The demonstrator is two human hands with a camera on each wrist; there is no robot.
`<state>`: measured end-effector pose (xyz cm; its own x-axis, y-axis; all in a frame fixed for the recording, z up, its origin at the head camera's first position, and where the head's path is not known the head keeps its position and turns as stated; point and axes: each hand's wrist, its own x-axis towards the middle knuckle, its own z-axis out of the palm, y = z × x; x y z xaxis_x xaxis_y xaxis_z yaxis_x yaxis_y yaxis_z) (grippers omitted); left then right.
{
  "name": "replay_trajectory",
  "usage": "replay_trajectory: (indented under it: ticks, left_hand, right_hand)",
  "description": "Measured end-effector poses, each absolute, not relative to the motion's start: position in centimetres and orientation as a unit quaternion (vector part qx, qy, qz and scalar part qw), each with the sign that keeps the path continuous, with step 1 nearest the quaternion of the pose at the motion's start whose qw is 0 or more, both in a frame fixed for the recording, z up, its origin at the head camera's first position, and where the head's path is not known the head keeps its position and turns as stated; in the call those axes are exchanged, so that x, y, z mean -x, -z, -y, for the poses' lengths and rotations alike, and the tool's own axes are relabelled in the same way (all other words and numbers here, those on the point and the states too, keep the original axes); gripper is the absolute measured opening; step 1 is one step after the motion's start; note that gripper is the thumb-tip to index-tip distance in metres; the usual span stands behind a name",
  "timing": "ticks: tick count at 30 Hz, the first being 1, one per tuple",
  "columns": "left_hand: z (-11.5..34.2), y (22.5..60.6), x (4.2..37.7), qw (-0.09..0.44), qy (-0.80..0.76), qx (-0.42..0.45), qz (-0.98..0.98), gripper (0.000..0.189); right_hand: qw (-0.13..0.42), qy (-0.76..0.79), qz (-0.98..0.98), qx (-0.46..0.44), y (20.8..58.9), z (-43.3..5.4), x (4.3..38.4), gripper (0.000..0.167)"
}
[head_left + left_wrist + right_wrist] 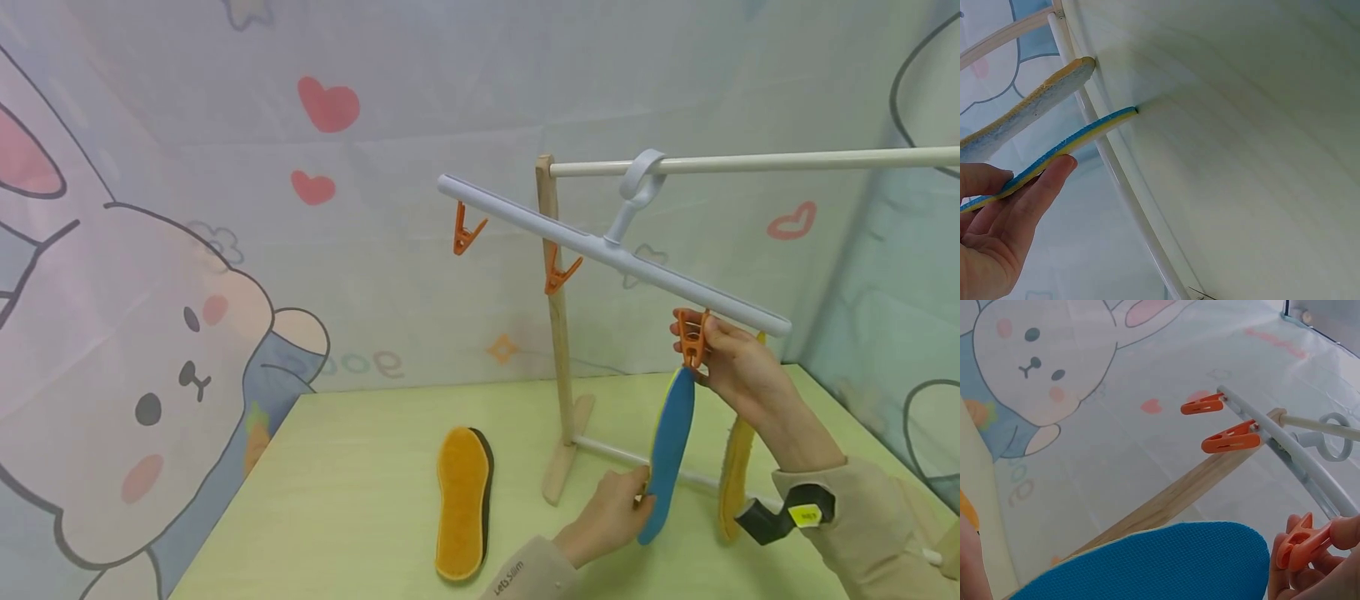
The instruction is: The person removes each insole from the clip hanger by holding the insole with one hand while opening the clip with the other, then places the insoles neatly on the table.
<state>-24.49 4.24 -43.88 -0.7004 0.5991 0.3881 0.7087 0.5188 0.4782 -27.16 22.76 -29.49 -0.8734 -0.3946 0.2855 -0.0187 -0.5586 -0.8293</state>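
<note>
My left hand (611,512) pinches a blue insole (671,458) with a yellow edge near its lower part, holding it roughly upright. My right hand (742,367) pinches the handles of an orange clip (692,329) under the white hanger (675,283). The insole's top end is right at that clip; whether the clip grips it I cannot tell. Behind, a yellow fuzzy insole (735,483) hangs near the hanger's right end, its top partly hidden by my right hand. In the left wrist view, my left thumb and fingers hold the blue insole (1094,130) from both faces.
The hanger hooks over a white rail (780,162) on a wooden stand (558,350), tilting down to the right. Two more orange clips (463,233) hang from its left half. An orange-yellow insole (460,504) lies over a dark one on the pale green table (352,483).
</note>
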Motion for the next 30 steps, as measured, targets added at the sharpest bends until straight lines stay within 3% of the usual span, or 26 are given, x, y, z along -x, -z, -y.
replay_trajectory:
  ticks: [18,30]
  left_hand:
    - [-3.5,43.7,24.4,0.077,0.329,0.37,0.865,0.004]
    - [-3.0,43.8,24.6,0.066,0.347,0.371,0.859,0.013]
  right_hand:
    - [0.123,0.833,-0.493,0.218,29.4,-22.8,26.9,0.036]
    - [0.104,0.832,-0.499,0.219,29.5,-22.7,26.9,0.036]
